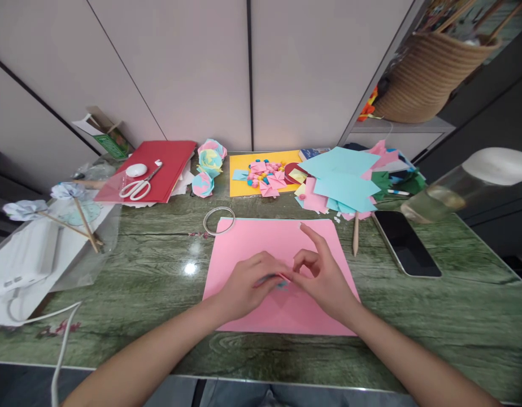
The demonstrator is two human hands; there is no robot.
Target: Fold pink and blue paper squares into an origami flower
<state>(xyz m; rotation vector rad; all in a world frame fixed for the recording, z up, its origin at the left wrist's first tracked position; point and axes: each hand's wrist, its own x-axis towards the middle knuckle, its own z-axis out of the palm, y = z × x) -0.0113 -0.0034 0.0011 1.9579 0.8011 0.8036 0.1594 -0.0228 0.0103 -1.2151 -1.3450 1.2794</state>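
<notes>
Over a stack of pink paper [244, 237], my left hand [250, 285] and my right hand [324, 277] meet at the fingertips. Between them is a small pink piece of paper [285, 277], mostly hidden by the fingers. My left fingers are closed together on one side of it. On the other side, my right thumb and a curled finger pinch its edge, with the index finger raised. A bit of teal [282, 285] shows just below the fingertips; what it is I cannot make out.
A silver bangle [219, 221] touches the stack's upper left corner. Behind lie paper flowers [210, 162], yellow paper [239, 186] with small coloured balls, and blue paper sheets [346, 189]. White scissors [140, 185] rest on red paper [168, 164]. A phone [407, 243] and a cup [439, 198] are right.
</notes>
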